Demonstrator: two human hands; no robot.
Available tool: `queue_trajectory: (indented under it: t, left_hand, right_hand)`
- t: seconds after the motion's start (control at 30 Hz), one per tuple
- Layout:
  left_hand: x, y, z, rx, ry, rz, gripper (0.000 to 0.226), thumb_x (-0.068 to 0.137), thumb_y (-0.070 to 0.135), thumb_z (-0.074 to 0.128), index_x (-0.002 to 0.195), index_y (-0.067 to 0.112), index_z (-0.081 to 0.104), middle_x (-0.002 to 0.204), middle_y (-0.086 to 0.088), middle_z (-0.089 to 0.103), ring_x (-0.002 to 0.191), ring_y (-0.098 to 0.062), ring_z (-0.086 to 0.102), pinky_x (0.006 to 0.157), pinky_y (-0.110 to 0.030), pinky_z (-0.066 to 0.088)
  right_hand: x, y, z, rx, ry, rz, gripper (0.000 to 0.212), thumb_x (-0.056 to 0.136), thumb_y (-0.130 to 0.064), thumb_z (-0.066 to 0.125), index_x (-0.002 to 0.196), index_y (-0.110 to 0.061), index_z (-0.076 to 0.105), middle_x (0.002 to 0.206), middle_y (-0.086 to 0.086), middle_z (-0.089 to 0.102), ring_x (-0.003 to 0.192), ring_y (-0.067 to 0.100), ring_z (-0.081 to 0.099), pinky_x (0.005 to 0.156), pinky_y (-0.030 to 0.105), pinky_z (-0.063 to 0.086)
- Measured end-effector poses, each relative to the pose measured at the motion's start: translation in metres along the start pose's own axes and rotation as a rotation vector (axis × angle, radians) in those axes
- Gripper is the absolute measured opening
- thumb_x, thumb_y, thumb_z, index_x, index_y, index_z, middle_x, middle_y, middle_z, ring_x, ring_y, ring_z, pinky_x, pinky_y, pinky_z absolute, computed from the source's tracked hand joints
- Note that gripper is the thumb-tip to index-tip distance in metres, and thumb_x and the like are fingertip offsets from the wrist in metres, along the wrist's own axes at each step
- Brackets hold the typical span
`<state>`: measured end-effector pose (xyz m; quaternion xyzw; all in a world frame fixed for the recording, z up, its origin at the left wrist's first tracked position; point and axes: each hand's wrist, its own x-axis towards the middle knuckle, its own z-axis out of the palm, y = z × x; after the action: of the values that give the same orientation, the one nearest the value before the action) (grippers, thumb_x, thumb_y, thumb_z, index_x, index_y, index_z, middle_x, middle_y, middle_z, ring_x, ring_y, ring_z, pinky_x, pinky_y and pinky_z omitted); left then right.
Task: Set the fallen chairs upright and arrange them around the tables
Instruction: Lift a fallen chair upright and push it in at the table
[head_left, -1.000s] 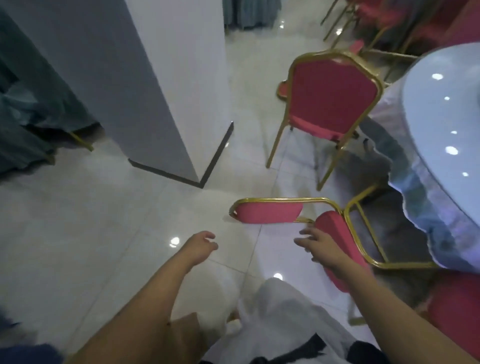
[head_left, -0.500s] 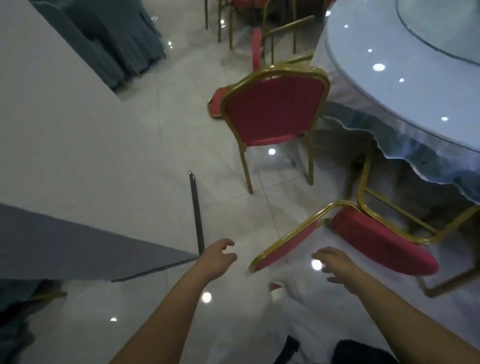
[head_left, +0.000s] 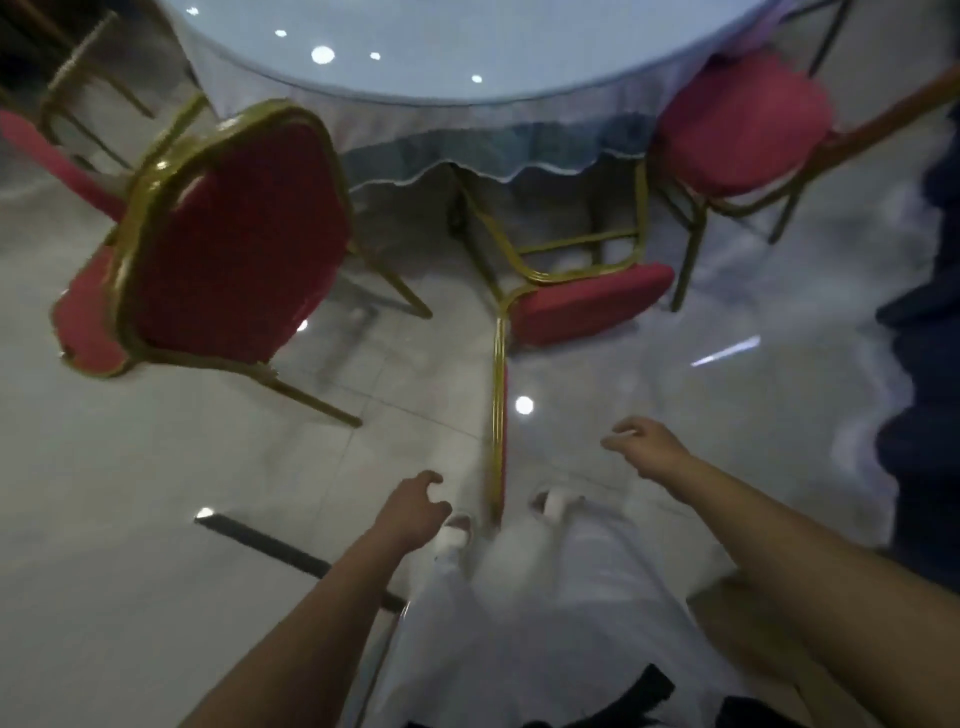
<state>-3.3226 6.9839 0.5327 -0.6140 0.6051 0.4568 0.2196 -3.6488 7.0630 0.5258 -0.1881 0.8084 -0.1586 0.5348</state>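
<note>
A fallen red chair with a gold frame (head_left: 582, 301) lies on its side on the tiled floor, its seat near the table skirt and its backrest edge pointing toward my feet. My left hand (head_left: 413, 506) hovers just left of the backrest's near end, fingers apart, holding nothing. Out to the right of the backrest, my right hand (head_left: 647, 447) is also empty with loosely curled fingers. The round table (head_left: 467, 47) with a pale cloth fills the top of the view.
An upright red chair (head_left: 234, 244) stands left of the fallen one. Another red chair (head_left: 737, 124) sits at the table's right side. A dark draped cloth (head_left: 930, 364) hangs at the right edge. A dark floor strip (head_left: 270, 545) runs near my left arm.
The view has swung round, so the table is now straight ahead and the fallen chair's backrest points at my feet. Both hands stay empty on either side of it.
</note>
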Motion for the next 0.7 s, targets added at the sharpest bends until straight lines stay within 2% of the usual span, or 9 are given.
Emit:
queue_trajectory:
  t: [0.13,0.23,0.27,0.33,0.4,0.47,0.53,0.63,0.7]
  left_hand:
    - [0.047,-0.016,0.009,0.297,-0.119,0.179,0.061,0.087,0.033,0.065,0.143,0.021,0.043,0.142,-0.011,0.046,0.124,-0.028,0.050,0.102,-0.036,0.044]
    - [0.081,-0.028,0.025,0.481,-0.149,0.234,0.062,0.090,0.037,0.063,0.145,0.020,0.040,0.141,-0.012,0.046,0.125,-0.031,0.046,0.103,-0.043,0.044]
    - [0.091,-0.031,0.032,0.545,-0.146,0.258,0.062,0.090,0.036,0.062,0.146,0.019,0.038,0.142,-0.013,0.045,0.127,-0.031,0.044,0.104,-0.044,0.044]
    - [0.109,-0.036,0.048,0.725,-0.102,0.354,0.061,0.091,0.031,0.058,0.147,0.018,0.036,0.144,-0.014,0.043,0.132,-0.032,0.038,0.104,-0.043,0.042]
    - [0.127,-0.037,0.073,0.968,-0.054,0.507,0.063,0.091,0.024,0.056,0.148,0.017,0.031,0.150,-0.014,0.035,0.141,-0.034,0.026,0.109,-0.046,0.034]
    - [0.141,-0.036,0.091,1.143,-0.032,0.635,0.071,0.092,0.018,0.055,0.153,0.017,0.020,0.158,-0.014,0.020,0.148,-0.034,0.011,0.117,-0.054,0.017]
    - [0.160,-0.033,0.125,1.290,-0.017,0.758,0.080,0.093,0.018,0.057,0.156,0.016,0.008,0.162,-0.013,0.010,0.150,-0.035,0.002,0.117,-0.059,0.003]
    - [0.190,-0.027,0.171,1.490,-0.002,0.904,0.078,0.095,0.028,0.057,0.156,0.014,0.011,0.162,-0.017,0.014,0.149,-0.039,0.005,0.118,-0.057,-0.002]
    - [0.210,-0.021,0.200,1.609,-0.040,0.930,0.071,0.097,0.030,0.053,0.155,0.012,0.016,0.160,-0.019,0.018,0.149,-0.041,0.008,0.119,-0.057,0.000]
  right_hand:
    - [-0.027,0.073,0.047,0.108,0.091,0.205,0.033,0.084,-0.033,0.074,0.110,-0.017,0.063,0.111,0.010,0.062,0.090,0.023,0.057,0.073,0.029,0.042]
    - [-0.037,0.114,0.099,0.124,0.037,0.296,0.037,0.086,-0.033,0.073,0.117,-0.016,0.061,0.116,0.007,0.058,0.099,0.024,0.057,0.081,0.029,0.044]
    - [-0.037,0.126,0.117,0.131,0.015,0.318,0.037,0.086,-0.032,0.073,0.117,-0.016,0.060,0.116,0.006,0.057,0.101,0.023,0.057,0.081,0.027,0.046]
    - [-0.034,0.143,0.150,0.174,-0.029,0.346,0.030,0.086,-0.031,0.072,0.110,-0.019,0.059,0.113,0.003,0.057,0.095,0.017,0.056,0.067,0.020,0.044]
    - [-0.021,0.161,0.180,0.245,-0.040,0.374,0.026,0.085,-0.030,0.072,0.105,-0.018,0.060,0.109,0.002,0.060,0.087,0.014,0.056,0.059,0.018,0.041]
    - [-0.006,0.170,0.205,0.312,-0.038,0.367,0.028,0.082,-0.028,0.073,0.105,-0.013,0.066,0.109,0.006,0.065,0.087,0.018,0.062,0.067,0.024,0.048]
    - [0.014,0.189,0.230,0.381,-0.050,0.372,0.034,0.079,-0.028,0.074,0.108,-0.014,0.065,0.110,0.009,0.064,0.093,0.024,0.065,0.078,0.031,0.052]
    - [0.045,0.221,0.255,0.430,-0.102,0.382,0.035,0.079,-0.028,0.074,0.108,-0.018,0.059,0.106,0.007,0.062,0.090,0.021,0.064,0.079,0.031,0.052]
    - [0.061,0.246,0.259,0.414,-0.106,0.397,0.037,0.080,-0.028,0.072,0.113,-0.017,0.059,0.108,0.005,0.060,0.091,0.019,0.062,0.077,0.028,0.049]
